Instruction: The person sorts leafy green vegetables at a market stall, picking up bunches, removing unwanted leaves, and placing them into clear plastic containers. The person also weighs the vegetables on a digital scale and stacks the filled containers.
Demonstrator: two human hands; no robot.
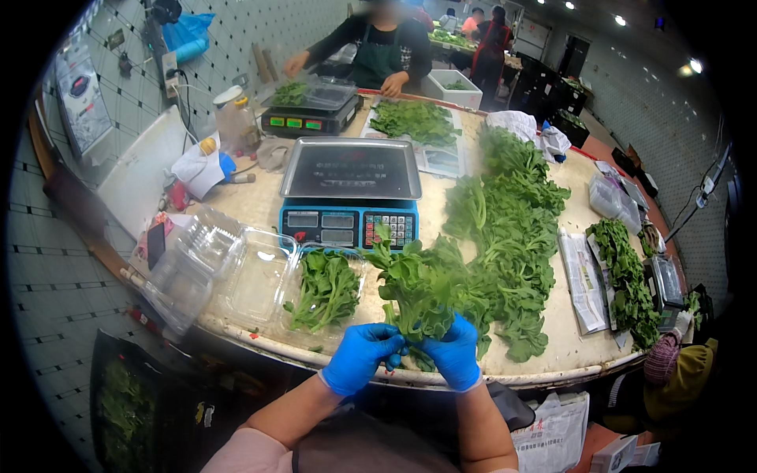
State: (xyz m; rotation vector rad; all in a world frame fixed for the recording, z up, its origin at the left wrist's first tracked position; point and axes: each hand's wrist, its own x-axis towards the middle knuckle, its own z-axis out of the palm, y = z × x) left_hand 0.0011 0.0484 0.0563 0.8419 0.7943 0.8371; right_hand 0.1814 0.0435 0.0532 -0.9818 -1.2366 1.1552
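Observation:
Both my hands wear blue gloves and meet at the near edge of the table. A bunch of leafy greens (pixel 417 290) stands upright between them, its leaves pointing away from me. My right hand (pixel 452 355) is closed around the lower part of the bunch. At its base, my left hand (pixel 366 358) has its fingers bent together by the stems; whether it grips any is not clear. Left of the bunch, an open clear plastic clamshell (pixel 361 284) holds cut greens (pixel 328 287). Behind it stands a blue digital scale (pixel 349 222) with a bare metal pan (pixel 352 168).
A long heap of greens (pixel 508 236) lies to the right, beside newspaper (pixel 582 281). Clear containers (pixel 210 242) are stacked at left. Across the table (pixel 437 201), a person (pixel 378 53) works at a second scale (pixel 310 121). Another person's sleeve (pixel 662 358) shows at right.

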